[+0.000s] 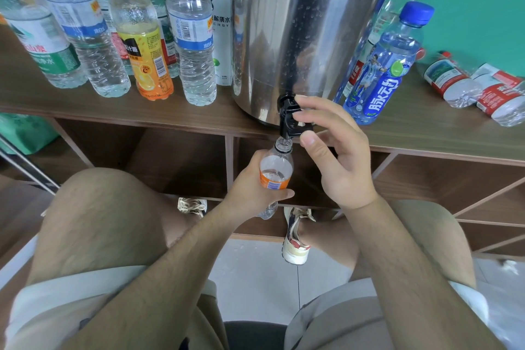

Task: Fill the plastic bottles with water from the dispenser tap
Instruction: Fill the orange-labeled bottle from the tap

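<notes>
A steel water dispenser (301, 23) stands on the wooden shelf top, its black tap (289, 118) hanging over the front edge. My left hand (250, 187) grips an uncapped plastic bottle with an orange label (275, 172), its mouth right under the tap spout. Water stands high inside the bottle, near the label's top. My right hand (338, 156) pinches the tap lever between thumb and fingers.
Several capped bottles stand left of the dispenser, among them a yellow-capped orange one (142, 37). A blue bottle (383, 71) stands to the right, and red-labelled bottles (477, 85) lie on their sides. Open shelf compartments (170, 162) lie below. My knees flank the bottle.
</notes>
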Available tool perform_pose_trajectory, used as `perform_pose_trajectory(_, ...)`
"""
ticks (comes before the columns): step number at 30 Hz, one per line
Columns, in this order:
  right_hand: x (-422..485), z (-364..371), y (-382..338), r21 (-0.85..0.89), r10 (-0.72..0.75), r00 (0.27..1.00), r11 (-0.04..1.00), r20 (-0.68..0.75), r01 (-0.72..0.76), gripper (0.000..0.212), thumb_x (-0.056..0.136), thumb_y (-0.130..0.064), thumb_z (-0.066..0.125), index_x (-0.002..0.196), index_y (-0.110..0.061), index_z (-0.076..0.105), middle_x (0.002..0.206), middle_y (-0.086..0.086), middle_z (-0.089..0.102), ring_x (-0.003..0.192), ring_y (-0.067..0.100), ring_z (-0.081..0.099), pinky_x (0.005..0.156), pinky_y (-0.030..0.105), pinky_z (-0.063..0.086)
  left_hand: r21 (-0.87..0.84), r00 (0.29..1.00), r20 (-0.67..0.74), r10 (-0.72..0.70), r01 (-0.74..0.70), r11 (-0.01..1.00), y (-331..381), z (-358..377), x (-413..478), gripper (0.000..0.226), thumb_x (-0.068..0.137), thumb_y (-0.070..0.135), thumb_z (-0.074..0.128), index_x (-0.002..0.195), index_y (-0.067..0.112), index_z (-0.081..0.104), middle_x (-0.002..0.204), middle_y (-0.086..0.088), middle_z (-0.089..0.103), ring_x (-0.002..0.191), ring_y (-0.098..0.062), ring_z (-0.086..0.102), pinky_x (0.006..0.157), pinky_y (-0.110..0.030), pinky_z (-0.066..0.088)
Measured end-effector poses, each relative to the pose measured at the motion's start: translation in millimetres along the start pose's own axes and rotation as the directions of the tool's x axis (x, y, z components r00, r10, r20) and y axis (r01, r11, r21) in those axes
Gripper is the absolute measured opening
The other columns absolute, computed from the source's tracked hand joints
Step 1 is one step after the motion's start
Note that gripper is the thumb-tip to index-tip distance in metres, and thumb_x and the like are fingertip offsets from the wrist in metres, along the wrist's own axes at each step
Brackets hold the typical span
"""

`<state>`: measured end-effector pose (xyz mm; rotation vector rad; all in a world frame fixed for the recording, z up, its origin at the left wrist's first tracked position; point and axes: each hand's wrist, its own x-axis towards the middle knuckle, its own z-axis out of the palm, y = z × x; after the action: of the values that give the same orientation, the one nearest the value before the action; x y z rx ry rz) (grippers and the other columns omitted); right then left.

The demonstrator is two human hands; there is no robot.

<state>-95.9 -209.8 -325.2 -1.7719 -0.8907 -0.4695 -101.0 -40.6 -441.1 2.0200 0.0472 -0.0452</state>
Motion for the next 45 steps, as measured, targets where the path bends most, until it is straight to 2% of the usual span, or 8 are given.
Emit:
perform_pose_trajectory(8,0.0,-1.3,5.2,0.058,0.000,1.000,0.998,0.004,-0.001,0.023,0.107,-0.016,0.054,0.123,-0.013,0.070,0.146,0.008,0.061,0.135,0.031,0.059,0.086,0.055,0.061,-0.003,1.000,0.003,-0.013,0.013,1.000,0.2,-0.8,-0.7,0.087,0.074,0.041,0.093,0.139,0.040,0.036,0.119,0.022,0.053,0.110,-0.009,0.060,0.078,-0.008,0.043)
perform_pose_trajectory(13,-0.1,-1.4,2.4,0.071,0.003,1.000,0.997,0.002,-0.003,0.024,0.107,-0.015,0.052,0.121,-0.009,0.069,0.146,0.011,0.062,0.133,0.029,0.060,0.083,0.046,0.061,-0.013,1.000,0.012,-0.008,0.009,1.000,0.7,-1.3,-1.7,0.086,0.075,0.038,0.093,0.140,0.038,0.037,0.123,0.019,0.056,0.113,-0.011,0.061,0.083,-0.012,0.047)
perform_pose_trajectory(16,0.8,2.1,-2.0,0.058,0.003,1.000,0.998,-0.027,-0.002,0.020,0.102,-0.020,0.067,0.119,-0.010,0.068,0.143,0.008,0.063,0.132,0.022,0.062,0.082,0.030,0.059,-0.017,1.000,0.019,-0.002,0.002,1.000,1.4,-1.9,-2.4,0.087,0.075,0.036,0.093,0.142,0.034,0.038,0.128,0.013,0.059,0.117,-0.014,0.062,0.096,-0.027,0.055)
perform_pose_trajectory(19,2.5,6.9,-3.7,0.066,0.009,0.996,0.998,-0.084,-0.004,0.020,0.098,-0.023,0.075,0.115,-0.015,0.069,0.138,0.002,0.065,0.128,0.019,0.065,0.081,0.026,0.061,-0.002,1.000,0.014,0.001,-0.001,1.000,1.9,-1.7,-2.5,0.087,0.076,0.037,0.093,0.143,0.033,0.038,0.129,0.012,0.058,0.117,-0.014,0.061,0.098,-0.028,0.054)
perform_pose_trajectory(22,2.7,5.7,0.5,0.085,0.022,0.996,0.996,-0.089,-0.014,0.015,0.102,-0.020,0.068,0.117,-0.019,0.068,0.138,0.002,0.067,0.129,0.023,0.065,0.081,0.036,0.064,-0.013,1.000,0.019,-0.003,0.004,1.000,0.5,-1.3,-1.7,0.087,0.075,0.037,0.093,0.142,0.036,0.037,0.127,0.015,0.057,0.116,-0.013,0.061,0.092,-0.021,0.051)
perform_pose_trajectory(27,3.4,1.0,8.3,0.065,0.028,0.997,0.998,-0.070,-0.024,0.024,0.107,-0.016,0.059,0.129,-0.021,0.067,0.142,-0.002,0.067,0.132,0.026,0.064,0.080,0.055,0.063,-0.025,1.000,0.019,-0.009,0.009,1.000,-1.0,-0.3,-1.1,0.086,0.075,0.038,0.093,0.138,0.041,0.036,0.118,0.024,0.053,0.111,-0.009,0.060,0.080,-0.010,0.044)
perform_pose_trajectory(37,0.2,-2.5,8.3,0.068,0.009,0.999,0.998,-0.031,-0.007,0.022,0.109,-0.028,0.058,0.126,-0.018,0.069,0.146,0.003,0.064,0.134,0.031,0.061,0.080,0.060,0.061,-0.014,1.000,0.016,-0.004,0.004,1.000,-3.2,0.8,0.5,0.085,0.075,0.038,0.093,0.137,0.041,0.036,0.118,0.024,0.052,0.109,-0.007,0.059,0.079,-0.008,0.043)
perform_pose_trajectory(45,0.4,-4.0,6.1,0.082,0.018,1.000,0.996,-0.015,-0.017,0.022,0.109,-0.023,0.056,0.126,-0.017,0.068,0.147,0.005,0.063,0.136,0.032,0.060,0.078,0.063,0.059,-0.013,1.000,0.008,0.005,-0.005,1.000,-4.4,0.8,0.2,0.084,0.074,0.039,0.093,0.134,0.045,0.035,0.113,0.028,0.052,0.104,-0.001,0.058,0.074,-0.005,0.043)
